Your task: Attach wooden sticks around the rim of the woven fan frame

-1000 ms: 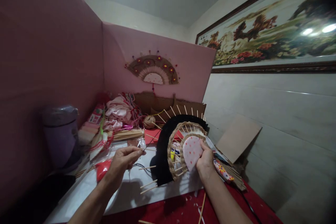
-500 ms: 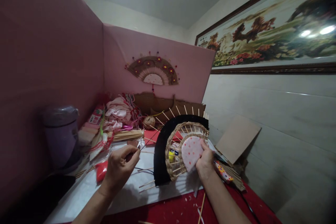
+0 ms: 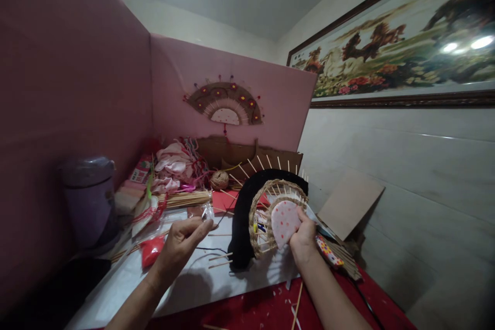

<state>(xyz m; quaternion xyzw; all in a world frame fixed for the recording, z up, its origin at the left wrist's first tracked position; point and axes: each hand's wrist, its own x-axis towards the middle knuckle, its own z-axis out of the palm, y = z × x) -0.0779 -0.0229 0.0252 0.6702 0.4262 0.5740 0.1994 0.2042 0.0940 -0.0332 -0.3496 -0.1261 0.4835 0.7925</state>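
My right hand [image 3: 302, 237] grips a handmade fan by its pink dotted half-round centre [image 3: 285, 221]. Around that centre run a braided straw band [image 3: 254, 219] and a wide black woven band [image 3: 242, 221], with thin wooden sticks poking out past the rim. Left of the fan, my left hand [image 3: 189, 237] pinches a dark strand of yarn [image 3: 223, 215] that leads up toward the fan's sticks. A further dark strand [image 3: 211, 249] hangs near the fan's lower left sticks. What lies right between my left fingertips is partly hidden.
A ball of twine [image 3: 219, 180], a bundle of sticks [image 3: 183, 199] and pink cloth [image 3: 174, 162] lie at the back. A red packet [image 3: 152, 251] and a lidded bin [image 3: 91, 206] are on the left. A finished fan [image 3: 226, 104] hangs on the pink board.
My left hand has moved slightly right and closer to the fan, and the visible strand has shortened. The fan has turned a little and shifted right in my right hand.
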